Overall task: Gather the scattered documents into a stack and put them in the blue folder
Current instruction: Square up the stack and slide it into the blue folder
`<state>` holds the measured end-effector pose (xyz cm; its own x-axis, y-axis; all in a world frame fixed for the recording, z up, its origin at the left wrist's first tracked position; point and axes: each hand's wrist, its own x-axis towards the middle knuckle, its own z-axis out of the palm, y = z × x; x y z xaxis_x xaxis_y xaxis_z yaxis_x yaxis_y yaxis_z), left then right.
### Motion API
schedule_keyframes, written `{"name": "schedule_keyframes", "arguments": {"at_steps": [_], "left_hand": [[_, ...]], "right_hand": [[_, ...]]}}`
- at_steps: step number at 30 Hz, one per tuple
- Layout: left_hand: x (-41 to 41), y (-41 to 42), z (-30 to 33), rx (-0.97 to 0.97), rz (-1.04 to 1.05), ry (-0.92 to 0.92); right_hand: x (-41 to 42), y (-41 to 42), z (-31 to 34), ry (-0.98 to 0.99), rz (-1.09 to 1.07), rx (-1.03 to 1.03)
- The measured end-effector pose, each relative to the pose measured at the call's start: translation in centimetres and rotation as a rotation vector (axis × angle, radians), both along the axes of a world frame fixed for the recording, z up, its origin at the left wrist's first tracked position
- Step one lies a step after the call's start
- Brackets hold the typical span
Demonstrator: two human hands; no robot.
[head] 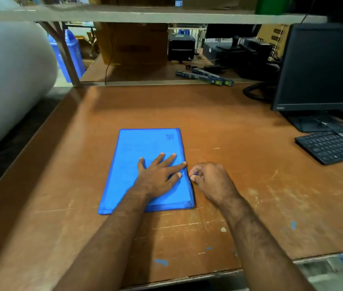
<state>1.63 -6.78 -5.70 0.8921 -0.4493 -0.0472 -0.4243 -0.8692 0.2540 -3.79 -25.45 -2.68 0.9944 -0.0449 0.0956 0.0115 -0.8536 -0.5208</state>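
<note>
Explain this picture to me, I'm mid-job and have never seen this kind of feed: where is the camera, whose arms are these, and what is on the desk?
There is no machine here. The one picture comes from a wide-angle camera worn on a person's head, looking forward and down, so the two bare arms coming in from the bottom are that person's own.

The left hand lies flat with straight, spread fingers on the blue folder, pressing it to the brown desk. Printed sheets show faintly through the folder's cover, so the documents seem to be inside already.

The right hand is curled at the folder's right edge and pinches a small blue part there, perhaps a zip pull or tab; it is too small to tell.

At the right stand a dark monitor and a black keyboard.
</note>
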Motion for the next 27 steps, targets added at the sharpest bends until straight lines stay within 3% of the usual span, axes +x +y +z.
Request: {"name": "schedule_keyframes", "arguments": {"at_steps": [4, 11, 16, 19, 23, 27], "left_hand": [[1.3, -1.1, 0.4, 0.019, 0.01, 0.004], [1.9, -1.3, 0.3, 0.016, 0.003, -0.001], [1.9, -0.9, 0.3, -0.107, -0.006, 0.043], [1.1, 1.5, 0.3, -0.205, 0.148, -0.04], [-0.2, 6.5, -0.8, -0.179, 0.433, -0.138], [-1.9, 8.0, -0.9, -0.307, 0.421, -0.063]], "right_hand": [[-0.6, -0.8, 1.2, 0.031, 0.021, -0.054], [-3.6, -3.0, 2.5, 0.27, 0.172, -0.07], [-2.7, -2.1, 2.1, 0.049, 0.173, -0.001], [-1.0, -0.2, 0.6, -0.024, 0.155, 0.032], [1.0, 2.5, -1.7, 0.097, 0.125, -0.096], [0.2, 3.9, -3.4, 0.121, 0.095, -0.263]]}}
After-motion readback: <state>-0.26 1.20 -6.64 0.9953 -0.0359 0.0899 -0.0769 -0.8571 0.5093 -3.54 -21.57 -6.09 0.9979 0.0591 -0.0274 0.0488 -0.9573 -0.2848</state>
